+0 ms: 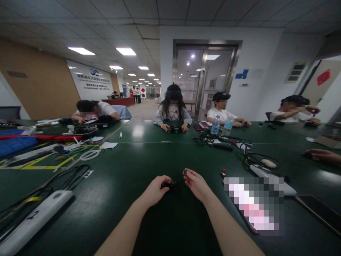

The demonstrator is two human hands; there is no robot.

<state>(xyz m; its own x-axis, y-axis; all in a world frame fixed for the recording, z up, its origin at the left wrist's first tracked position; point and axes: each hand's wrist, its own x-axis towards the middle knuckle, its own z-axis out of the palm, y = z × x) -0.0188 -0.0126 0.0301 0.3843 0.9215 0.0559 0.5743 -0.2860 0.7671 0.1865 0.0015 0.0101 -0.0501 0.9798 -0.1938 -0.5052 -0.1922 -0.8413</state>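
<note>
My left hand (156,190) rests low over the dark green table, its thumb and fingers closed round the left end of a small black object (172,185). That object lies at the table surface, and its kind is too small to make out. A little to the right and slightly higher, my right hand (197,185) pinches a small dark grey roundish piece (185,171) between thumb and fingertips. The two hands are apart, with the black object's free end pointing toward the right hand.
A white power strip (37,220) with cables lies at left. On the right are a blurred-out phone-like screen (250,206), another white power strip (274,181), and a dark phone (319,209). Water bottles (215,125) stand farther back. Several people sit around the table.
</note>
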